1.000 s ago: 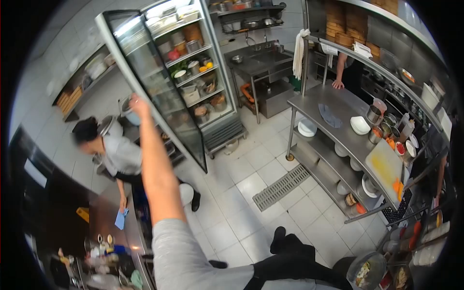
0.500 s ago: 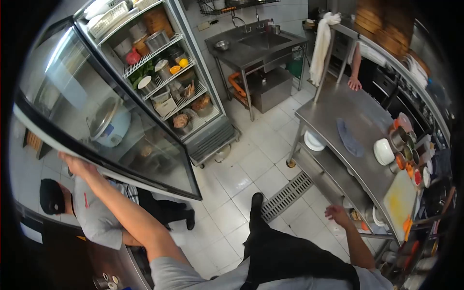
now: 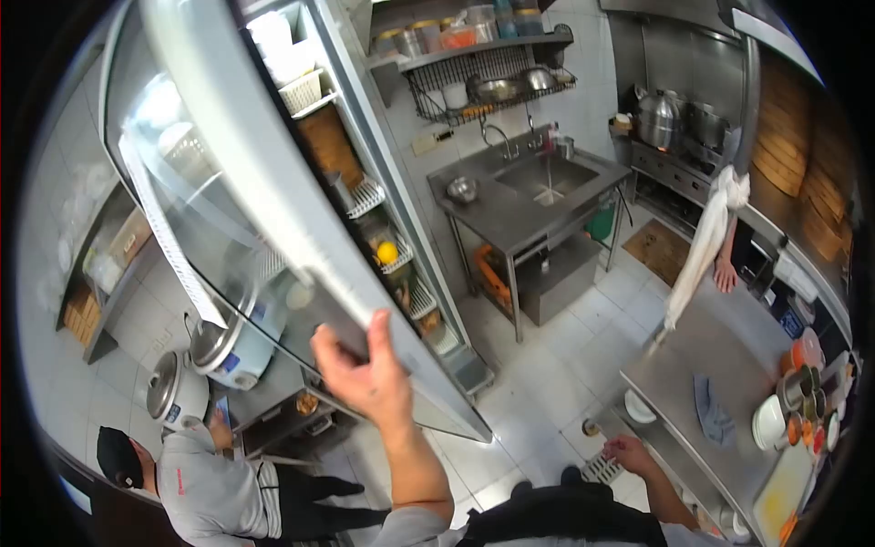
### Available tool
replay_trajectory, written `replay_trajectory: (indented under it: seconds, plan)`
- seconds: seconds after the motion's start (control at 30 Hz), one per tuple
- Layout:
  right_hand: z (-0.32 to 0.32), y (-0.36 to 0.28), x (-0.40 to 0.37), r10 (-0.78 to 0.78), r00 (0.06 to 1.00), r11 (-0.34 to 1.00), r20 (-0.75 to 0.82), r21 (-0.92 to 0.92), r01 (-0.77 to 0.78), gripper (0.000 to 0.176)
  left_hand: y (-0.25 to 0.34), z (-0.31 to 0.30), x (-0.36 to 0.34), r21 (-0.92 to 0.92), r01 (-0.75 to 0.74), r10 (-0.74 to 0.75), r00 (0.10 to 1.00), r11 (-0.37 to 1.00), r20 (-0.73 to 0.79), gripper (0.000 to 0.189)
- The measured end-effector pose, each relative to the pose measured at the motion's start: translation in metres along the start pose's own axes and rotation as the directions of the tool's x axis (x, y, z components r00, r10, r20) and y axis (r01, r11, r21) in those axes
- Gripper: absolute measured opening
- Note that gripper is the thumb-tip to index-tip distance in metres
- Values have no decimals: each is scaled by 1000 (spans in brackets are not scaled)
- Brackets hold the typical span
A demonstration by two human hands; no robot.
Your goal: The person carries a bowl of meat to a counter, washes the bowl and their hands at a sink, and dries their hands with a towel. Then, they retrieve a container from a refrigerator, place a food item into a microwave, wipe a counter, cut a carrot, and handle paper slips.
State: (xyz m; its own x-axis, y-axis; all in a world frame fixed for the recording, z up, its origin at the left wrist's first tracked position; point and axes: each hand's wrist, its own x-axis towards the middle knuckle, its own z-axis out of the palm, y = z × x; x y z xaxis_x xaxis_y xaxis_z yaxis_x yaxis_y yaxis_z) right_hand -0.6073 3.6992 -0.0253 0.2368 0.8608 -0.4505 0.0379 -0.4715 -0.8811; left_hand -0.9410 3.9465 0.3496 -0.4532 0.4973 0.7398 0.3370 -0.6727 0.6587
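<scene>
"So, what changed?"

"Tall, white-framed glass fridge door [image 3: 264,191], 10 o'clock, swung nearer shut. Left hand [image 3: 369,378] at 7 o'clock beside it, fingers open, contact unclear. Right hand [image 3: 635,456], 4 o'clock: can't tell if clenched."

The person with the camera wears a light grey top with short sleeves: the light grey left sleeve [image 3: 415,527] stops around the elbow, and the forearm below it is bare. The matching grey right sleeve [image 3: 685,538] shows only as a small piece low down, from where I'm standing. Over the front goes a plain black cloth apron [image 3: 561,521], broad across the body, a dark block between the grey sleeves. Below it peek the rounded tips of two black shoes [image 3: 571,475]. Both the left grip [image 3: 363,378] and the right grip [image 3: 629,454] are ungloved hands.
</scene>
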Motion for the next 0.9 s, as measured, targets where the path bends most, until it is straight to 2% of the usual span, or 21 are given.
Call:
replay_trajectory:
  seconds: [0.03,0.1,0.13,0.17,0.23,0.27,0.4,0.43,0.47,0.5,0.57,0.6,0.63,0.67,0.7,0.73,0.77,0.8,0.83,0.87,0.9]
  plan:
    - [0,-1,13,-35,999,997,19,73,34,18,-2,30,6,-38,18,-16,999,999,51,36]
    - [-6,-14,35,20,998,999,65,29,-22,18,-33,84,20,146,-123,113,991,982,76,38]
    - [-13,-13,47,-52,994,992,101,-107,63,22,-47,109,28,189,-155,142,986,970,84,39]
    - [-23,-13,58,-58,993,993,107,-101,68,22,-60,135,39,230,-193,176,980,954,94,41]
    - [-32,-15,86,-261,956,793,136,-534,293,28,-91,181,59,285,-280,276,960,917,53,41]
    - [-35,-40,86,-62,994,925,91,-368,92,32,-111,202,71,319,-315,321,946,894,34,40]
    - [-59,-56,111,-68,996,940,52,-332,81,31,-158,257,110,416,-311,343,939,855,-1,37]
    - [-65,-61,116,-29,998,927,61,-371,49,29,-166,266,118,456,-277,304,952,846,14,36]
    - [-72,-39,133,44,996,974,75,-226,-26,29,-175,272,124,492,-244,260,965,836,35,35]
    - [-79,-32,149,49,997,974,65,-224,-33,29,-185,275,128,522,-250,282,959,816,18,33]
    - [-87,-9,157,-232,973,816,-7,-545,190,29,-197,281,130,524,-273,317,948,807,6,27]
    - [-88,-28,149,-215,976,840,-27,-515,171,27,-218,281,133,568,-349,416,909,746,13,26]
    - [-88,-41,143,-114,993,936,-9,-337,104,25,-241,279,133,569,-417,466,882,709,65,23]
    - [-89,-13,157,-131,991,916,3,-382,122,24,-211,272,118,530,-351,351,930,772,105,24]
    - [-85,-37,140,-160,984,881,-74,-460,109,25,-219,264,116,522,-384,336,923,762,188,29]
    - [-81,0,149,-370,923,803,-110,-538,257,25,-231,261,116,585,-428,299,903,689,309,38]
    - [-81,-9,136,-372,918,809,-135,-532,249,26,-250,261,103,519,-472,387,881,713,270,44]
    - [-74,-9,127,-357,911,807,-207,-559,190,27,-260,263,81,542,-406,365,912,736,188,52]
    - [-68,-14,111,-373,900,814,-225,-545,201,29,-301,261,64,517,-460,402,887,722,229,54]
    - [-63,-24,95,-281,923,866,-263,-484,126,30,-341,256,32,536,-514,425,857,670,291,56]
    - [-70,-35,75,-208,937,895,-280,-442,66,31,-364,248,-19,441,-623,480,781,646,399,56]
